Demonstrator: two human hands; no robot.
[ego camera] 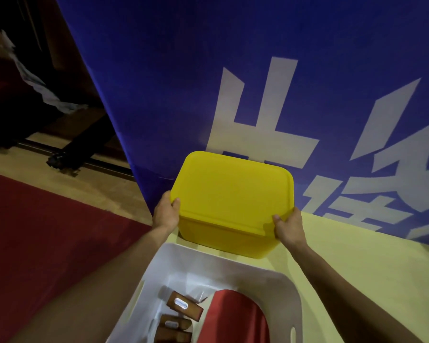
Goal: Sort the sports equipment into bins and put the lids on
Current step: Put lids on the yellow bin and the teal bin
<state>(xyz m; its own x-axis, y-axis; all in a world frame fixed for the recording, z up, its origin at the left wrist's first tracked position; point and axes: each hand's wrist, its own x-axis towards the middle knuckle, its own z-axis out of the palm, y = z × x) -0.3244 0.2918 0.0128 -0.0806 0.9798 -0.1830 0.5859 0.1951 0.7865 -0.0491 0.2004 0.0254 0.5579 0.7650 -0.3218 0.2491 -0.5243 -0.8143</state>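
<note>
Blue banner (pixel 159 82) behind yellow desk (pixel 357 256) | yellow lid (pixel 233 186) on yellow bin (pixel 221 238), far of white bin (pixel 291 290) holding paddles (pixel 233 318) | left hand (pixel 165 214), right hand (pixel 289 227): fingers (pixel 176 203) pinch lid's near corners | risk I see: uneven press leaves far edge unseated, or bin slides.

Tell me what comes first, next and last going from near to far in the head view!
White plastic bin holding a red table tennis paddle → yellow plastic bin, its flat yellow plastic lid gripped by the left hand and right hand → blue banner with white characters.
</note>
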